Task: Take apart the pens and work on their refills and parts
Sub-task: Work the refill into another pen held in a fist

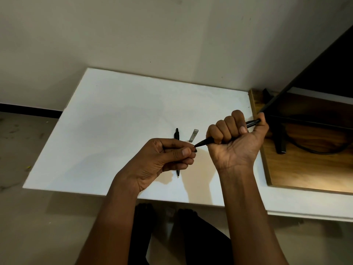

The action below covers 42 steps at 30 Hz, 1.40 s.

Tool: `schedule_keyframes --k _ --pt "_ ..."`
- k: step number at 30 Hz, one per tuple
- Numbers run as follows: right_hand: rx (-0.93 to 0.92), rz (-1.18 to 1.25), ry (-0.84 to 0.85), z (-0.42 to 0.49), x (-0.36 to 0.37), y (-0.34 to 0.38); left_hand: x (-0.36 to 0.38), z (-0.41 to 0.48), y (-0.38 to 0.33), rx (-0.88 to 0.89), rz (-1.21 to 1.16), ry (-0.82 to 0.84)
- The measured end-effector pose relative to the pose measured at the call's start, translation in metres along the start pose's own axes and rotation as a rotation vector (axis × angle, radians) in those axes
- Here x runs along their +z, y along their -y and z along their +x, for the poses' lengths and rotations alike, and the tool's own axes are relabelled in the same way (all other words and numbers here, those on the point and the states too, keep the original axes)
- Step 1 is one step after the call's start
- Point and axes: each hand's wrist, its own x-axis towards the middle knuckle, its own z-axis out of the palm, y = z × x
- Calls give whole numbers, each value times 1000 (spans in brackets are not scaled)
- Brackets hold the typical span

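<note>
A black pen (202,143) is being gripped right of centre in the full fist of the right hand (236,139). Its slim tapered tip is being pointed at the left hand (162,159), whose thumb and fingertips are being pinched on a small dark piece (195,150); which part cannot be told. A slip is being risked: the smooth, glossy barrel could twist, or the tiny piece could be dropped off the matte white table (114,121). A second pen (176,133) and a boxy grey case (193,135) are being shown lying just above.
</note>
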Motion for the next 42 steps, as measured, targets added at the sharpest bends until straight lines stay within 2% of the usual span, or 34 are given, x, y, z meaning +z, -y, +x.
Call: schedule_keyframes --k 16,42 --pt "13 90 -60 0 2 -4 2 0 -1 15 -18 -7" --pt "33 78 -41 -1 -1 -5 2 0 -2 10 -16 -11"
